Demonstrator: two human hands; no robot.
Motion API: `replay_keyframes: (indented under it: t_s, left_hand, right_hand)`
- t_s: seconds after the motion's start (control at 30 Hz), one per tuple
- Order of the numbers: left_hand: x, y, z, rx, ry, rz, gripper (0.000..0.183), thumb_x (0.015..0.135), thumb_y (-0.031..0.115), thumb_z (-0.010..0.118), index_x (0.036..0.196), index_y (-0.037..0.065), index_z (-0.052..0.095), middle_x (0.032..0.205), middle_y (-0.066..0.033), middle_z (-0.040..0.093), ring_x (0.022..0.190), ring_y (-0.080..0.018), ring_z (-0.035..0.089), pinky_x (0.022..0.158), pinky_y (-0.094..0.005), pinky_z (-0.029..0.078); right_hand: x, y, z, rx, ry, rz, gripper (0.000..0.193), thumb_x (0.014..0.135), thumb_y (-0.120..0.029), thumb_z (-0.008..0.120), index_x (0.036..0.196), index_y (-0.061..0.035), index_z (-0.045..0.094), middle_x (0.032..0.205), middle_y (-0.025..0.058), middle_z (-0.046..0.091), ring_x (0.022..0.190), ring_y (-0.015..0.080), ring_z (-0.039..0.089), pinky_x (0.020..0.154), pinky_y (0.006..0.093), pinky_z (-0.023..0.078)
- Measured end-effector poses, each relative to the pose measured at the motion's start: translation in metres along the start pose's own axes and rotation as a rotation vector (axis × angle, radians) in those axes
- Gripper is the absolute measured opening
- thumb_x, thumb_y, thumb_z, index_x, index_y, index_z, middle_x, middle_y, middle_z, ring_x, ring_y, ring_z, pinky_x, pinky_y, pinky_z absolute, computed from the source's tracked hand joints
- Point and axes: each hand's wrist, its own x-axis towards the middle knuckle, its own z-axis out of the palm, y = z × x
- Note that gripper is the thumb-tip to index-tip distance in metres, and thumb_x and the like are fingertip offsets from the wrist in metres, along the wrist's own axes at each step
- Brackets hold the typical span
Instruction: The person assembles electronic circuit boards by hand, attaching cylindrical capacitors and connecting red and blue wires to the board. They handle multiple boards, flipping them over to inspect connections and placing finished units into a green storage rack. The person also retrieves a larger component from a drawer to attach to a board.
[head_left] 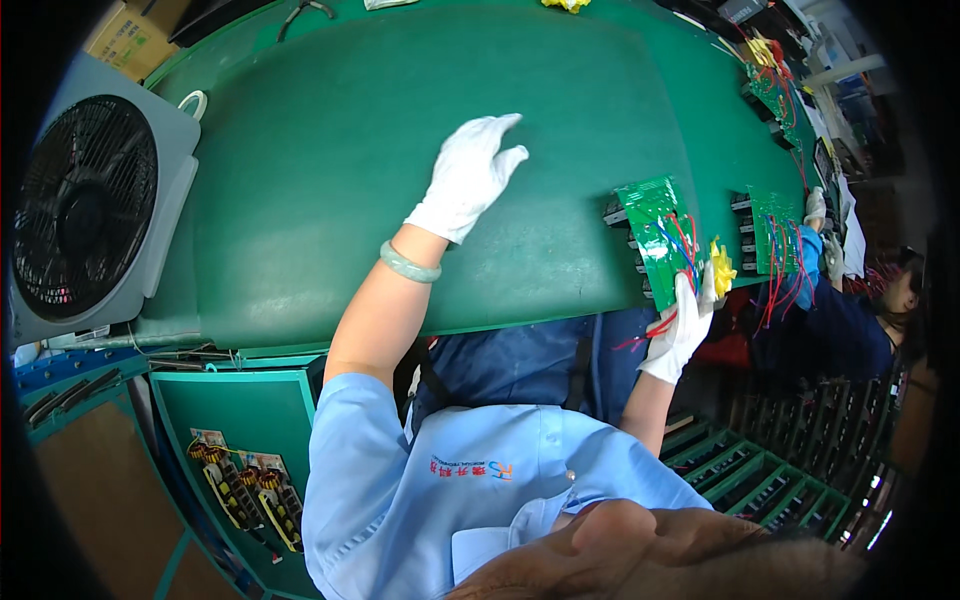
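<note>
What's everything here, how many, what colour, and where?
Worktable: one, green, middle
Fan: one, grey, left
Cardboard box: one, tan, upper left
Wired circuit boards: at least three, green, right
Crumpled items: at least two, yellow, top and right
Smaller boards: two, dark and yellow, lower left
Rack: one, green, lower right
Clutter: uncountable, mixed colours, upper right
Co-worker: one, dark clothing, far right
Shirt: one, light blue, bottom
Left hand: one, white glove, over worktable
Right hand: one, white glove, at nearest board

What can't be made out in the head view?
Head: white-gloved right hand, exact contact with the green rectangular circuit board hidden by its own fingers.
Head: that board's underside, mostly hidden by the board itself.
Head: crumpled yellow object, cut off by the top edge.
</note>
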Motion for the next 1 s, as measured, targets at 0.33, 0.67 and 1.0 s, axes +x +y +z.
replay_keyframes:
  t_s: [0.33, 0.67, 1.0]
  left_hand:
    - [0.001, -0.009, 0.012, 0.42, -0.137, 0.11, 0.055, 0.099, 0.045, 0.053, 0.137, 0.005, 0.055, 0.14, -0.0204, 0.056, 0.133, -0.037, 0.049, 0.114, -0.0478, 0.033]
    - [0.039, 0.03, 0.075, 0.31, -0.473, 0.267, 0.061, 0.101, 0.048, 0.046, 0.147, 0.007, 0.046, 0.151, -0.0213, 0.043, 0.144, -0.0372, 0.036, 0.12, -0.0511, 0.022]
    - [-0.03, 0.093, 0.035, 0.105, -0.814, 0.652, 0.073, 0.099, 0.05, 0.049, 0.15, -0.001, 0.035, 0.153, -0.0254, 0.037, 0.146, -0.0388, 0.032, 0.122, -0.0497, 0.018]
  right_hand:
    - [0.002, -0.001, -0.022, -0.084, -0.049, 0.09, 0.068, 0.086, -0.001, 0.073, 0.148, -0.0058, 0.045, 0.106, 0.0022, 0.065, 0.058, 0.0005, 0.04, 0.049, 0.0178, 0.029]
    - [-0.001, 0.026, -0.024, 0.197, 0.058, 0.198, 0.059, 0.092, -0.012, 0.067, 0.147, -0.012, 0.046, 0.087, -0.0038, 0.058, 0.049, 0.0015, 0.034, 0.044, 0.019, 0.026]
    - [0.0, 0.023, -0.036, 0.242, 0.044, 0.239, 0.055, 0.095, -0.016, 0.067, 0.146, -0.0095, 0.048, 0.085, -0.0073, 0.056, 0.052, -0.0005, 0.036, 0.045, 0.0173, 0.028]
